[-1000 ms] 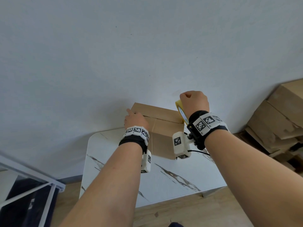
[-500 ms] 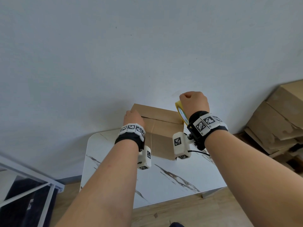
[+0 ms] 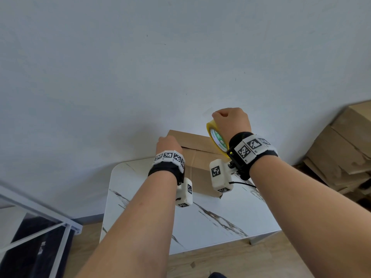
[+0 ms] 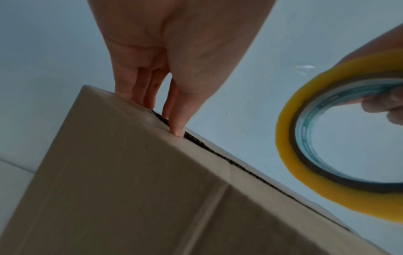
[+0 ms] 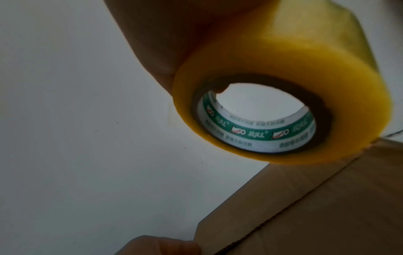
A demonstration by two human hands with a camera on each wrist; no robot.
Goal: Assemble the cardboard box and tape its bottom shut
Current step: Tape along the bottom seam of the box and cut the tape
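A brown cardboard box (image 3: pixel 200 155) stands on the white marble table (image 3: pixel 210 221) against the wall, its flaps folded shut on top with a seam across them. My left hand (image 3: pixel 168 144) rests on the box's top left edge. In the left wrist view its fingers (image 4: pixel 139 89) lie over the top and the thumb (image 4: pixel 177 127) presses at the seam of the box (image 4: pixel 130 189). My right hand (image 3: pixel 230 121) grips a yellow tape roll (image 3: pixel 215 137) just above the top right corner. The right wrist view shows the roll (image 5: pixel 283 77) close over the box (image 5: pixel 327 215).
A pile of flattened cardboard (image 3: pixel 341 149) leans against the wall at the right. A white metal frame (image 3: pixel 40 223) stands at the lower left. The plain wall is right behind the box. Wooden floor lies below the table's near edge.
My left hand has drawn its outstretched finger in and settled lower on the box's left top edge. The right hand and the tape roll have barely moved.
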